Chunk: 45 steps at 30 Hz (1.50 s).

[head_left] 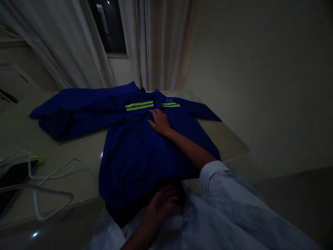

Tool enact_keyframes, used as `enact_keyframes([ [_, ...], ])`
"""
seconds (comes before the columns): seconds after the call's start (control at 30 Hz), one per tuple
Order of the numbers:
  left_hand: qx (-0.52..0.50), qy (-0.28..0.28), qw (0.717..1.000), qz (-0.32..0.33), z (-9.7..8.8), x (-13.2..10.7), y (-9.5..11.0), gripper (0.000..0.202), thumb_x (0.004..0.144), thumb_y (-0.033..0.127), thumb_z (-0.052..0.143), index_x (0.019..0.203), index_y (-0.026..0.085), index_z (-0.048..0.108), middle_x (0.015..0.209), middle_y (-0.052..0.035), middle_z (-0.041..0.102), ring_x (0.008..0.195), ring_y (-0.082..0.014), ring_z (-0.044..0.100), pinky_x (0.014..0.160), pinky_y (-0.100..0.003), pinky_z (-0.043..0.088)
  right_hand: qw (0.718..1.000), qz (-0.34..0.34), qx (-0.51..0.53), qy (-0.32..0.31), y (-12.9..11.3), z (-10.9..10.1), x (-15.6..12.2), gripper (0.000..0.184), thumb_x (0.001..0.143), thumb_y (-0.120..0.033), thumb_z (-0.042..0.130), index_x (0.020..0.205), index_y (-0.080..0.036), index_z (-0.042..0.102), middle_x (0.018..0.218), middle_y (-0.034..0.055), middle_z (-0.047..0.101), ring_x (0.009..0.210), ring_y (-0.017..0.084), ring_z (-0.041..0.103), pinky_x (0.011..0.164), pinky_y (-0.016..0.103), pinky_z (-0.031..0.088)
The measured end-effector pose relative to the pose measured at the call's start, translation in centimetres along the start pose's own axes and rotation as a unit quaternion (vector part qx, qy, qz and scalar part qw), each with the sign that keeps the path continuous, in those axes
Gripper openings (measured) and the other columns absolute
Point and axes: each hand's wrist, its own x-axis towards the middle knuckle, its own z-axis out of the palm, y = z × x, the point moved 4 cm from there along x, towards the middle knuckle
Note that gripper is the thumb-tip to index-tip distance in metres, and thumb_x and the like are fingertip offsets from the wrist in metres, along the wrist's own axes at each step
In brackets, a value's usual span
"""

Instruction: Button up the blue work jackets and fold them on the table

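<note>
A dark blue long-sleeved jacket (145,149) lies spread over the table, with yellow-green stripes across its chest and small white print beside the right stripe. Its left-hand sleeve is bunched and folded; the other reaches toward the table's right edge. On the chest, just below the stripes, my right hand (160,122) rests flat with its fingers extended. Close to my body, my left hand (165,201) is at the jacket's bottom hem, which hangs past the near table edge. Its fingers look loosely apart, though this area is dark and slightly blurred.
On the left of the pale table (88,180) are a dark phone or tablet (15,180) and a looping white cable (52,191). Curtains (161,45) hang around a dark window (110,31) behind the table. A plain wall (260,80) rises at the right.
</note>
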Motion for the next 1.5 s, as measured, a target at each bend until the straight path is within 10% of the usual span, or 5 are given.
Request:
enact_keyframes([
  [0.2, -0.034, 0.115, 0.991, 0.061, 1.3, 1.9, 2.7, 0.069, 0.070, 0.064, 0.088, 0.115, 0.014, 0.075, 0.124, -0.0226, 0.075, 0.102, -0.0343, 0.077, 0.090, -0.046, 0.063, 0.980, 0.080, 0.173, 0.055, -2.6, -9.2, -17.8, 0.027, 0.097, -0.048, 0.068, 0.106, -0.022, 0.064, 0.090, 0.0024, 0.068, 0.078, 0.018, 0.064, 0.077, 0.031, 0.052],
  [0.37, 0.013, 0.158, 0.986, 0.055, 3.1, 2.8, 4.5, 0.060, 0.065, 0.057, 0.091, 0.101, 0.011, 0.079, 0.106, -0.0171, 0.081, 0.091, -0.0296, 0.079, 0.085, -0.039, 0.064, 0.900, 0.310, 0.282, 0.119, -1.1, -7.6, -29.1, 0.040, 0.085, -0.048, 0.079, 0.110, -0.022, 0.062, 0.090, 0.0038, 0.071, 0.073, 0.018, 0.068, 0.066, 0.030, 0.054],
  [0.73, 0.216, 0.175, 0.946, 0.169, 3.4, 2.4, 7.2, 0.045, 0.078, 0.060, 0.077, 0.080, 0.015, 0.078, 0.081, -0.0106, 0.080, 0.075, -0.0250, 0.076, 0.070, -0.032, 0.058, 0.686, 0.380, 0.550, 0.286, -3.9, -2.2, -31.1, 0.045, 0.082, -0.035, 0.081, 0.123, -0.026, 0.063, 0.117, 0.0100, 0.074, 0.102, 0.025, 0.074, 0.092, 0.044, 0.062],
  [1.03, 0.302, 0.169, 0.914, 0.212, 2.9, 0.9, 8.1, 0.034, 0.087, 0.052, 0.072, 0.088, 0.019, 0.081, 0.081, -0.0044, 0.080, 0.074, -0.0210, 0.074, 0.066, -0.027, 0.054, 0.897, 0.219, 0.308, 0.230, -5.5, -5.1, -30.1, 0.013, 0.086, -0.024, 0.074, 0.097, -0.027, 0.082, 0.123, 0.0102, 0.064, 0.105, 0.023, 0.070, 0.088, 0.038, 0.061],
  [1.5, 0.319, 0.173, 0.903, 0.229, 2.6, 1.2, 8.0, 0.024, 0.084, 0.047, 0.074, 0.083, 0.025, 0.084, 0.081, -0.0030, 0.081, 0.074, -0.0218, 0.072, 0.069, -0.030, 0.053, 0.916, 0.174, 0.294, 0.210, -5.2, -4.5, -30.4, 0.030, 0.088, -0.023, 0.073, 0.114, -0.033, 0.081, 0.125, 0.0099, 0.063, 0.096, 0.023, 0.069, 0.083, 0.042, 0.062],
])
